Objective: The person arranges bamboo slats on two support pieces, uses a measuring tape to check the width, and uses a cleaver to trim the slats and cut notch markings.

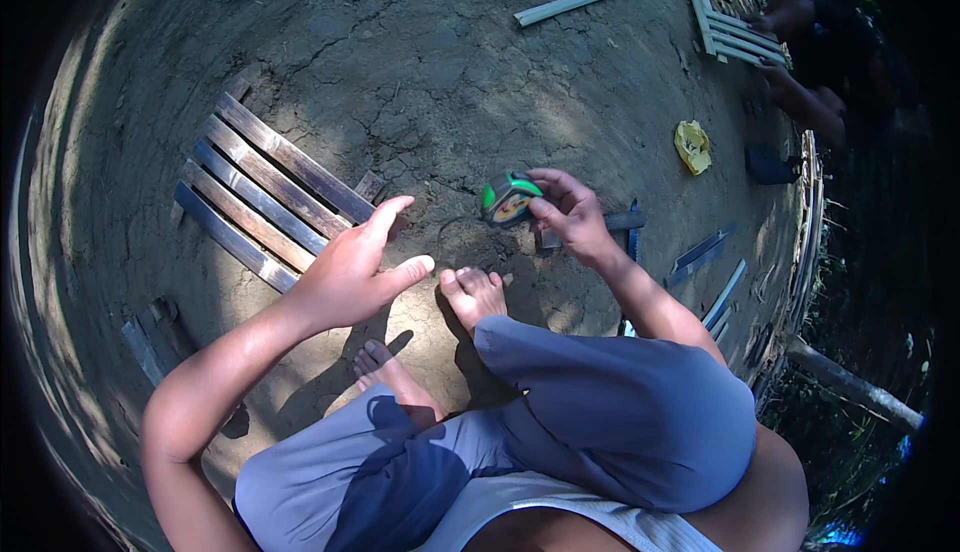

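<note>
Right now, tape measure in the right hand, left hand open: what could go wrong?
1. Drop: the tape measure sits toward the fingertips of the right hand, so it could slip, perhaps onto the bare right foot nearby.
2. Scrape: the left hand is open and, in this view, overlaps a corner of the slatted panel. Contact is unclear, but brushing those worn-looking edges might give a splinter.

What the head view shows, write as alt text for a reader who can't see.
A person's right hand holds a green tape measure; the open left hand is near a slatted wooden panel on cracked earth. At upper right, another person is beside a paler slatted panel.
</note>
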Action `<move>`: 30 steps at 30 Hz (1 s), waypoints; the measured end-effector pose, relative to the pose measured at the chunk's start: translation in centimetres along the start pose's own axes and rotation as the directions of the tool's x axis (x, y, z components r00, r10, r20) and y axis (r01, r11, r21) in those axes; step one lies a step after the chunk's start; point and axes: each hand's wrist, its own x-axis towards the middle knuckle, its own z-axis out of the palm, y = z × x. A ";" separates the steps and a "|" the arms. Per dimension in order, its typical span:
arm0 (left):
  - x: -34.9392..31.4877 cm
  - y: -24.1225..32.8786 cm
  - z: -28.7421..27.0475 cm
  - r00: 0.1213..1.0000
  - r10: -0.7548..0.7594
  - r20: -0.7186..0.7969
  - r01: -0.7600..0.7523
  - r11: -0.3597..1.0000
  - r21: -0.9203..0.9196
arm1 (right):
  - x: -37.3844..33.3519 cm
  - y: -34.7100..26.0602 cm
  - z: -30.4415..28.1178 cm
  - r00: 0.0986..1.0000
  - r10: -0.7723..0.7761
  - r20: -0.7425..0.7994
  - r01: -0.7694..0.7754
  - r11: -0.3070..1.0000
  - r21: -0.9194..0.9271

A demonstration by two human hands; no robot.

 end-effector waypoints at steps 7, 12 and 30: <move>2.3 -0.8 -2.5 0.991 0.028 -0.128 -0.012 0.993 0.120 | 3.2 5.2 -22.6 0.770 0.262 -0.582 -0.302 0.953 0.029; 1.9 -2.5 -1.6 0.995 -0.098 0.007 0.097 0.991 0.089 | 3.1 11.0 -40.1 0.272 -0.367 -0.890 -0.679 0.582 -0.448; 1.4 -4.7 0.3 0.954 -0.283 -0.098 0.282 0.959 -0.025 | 6.9 17.1 -59.8 0.248 0.397 -0.884 -0.713 0.692 0.110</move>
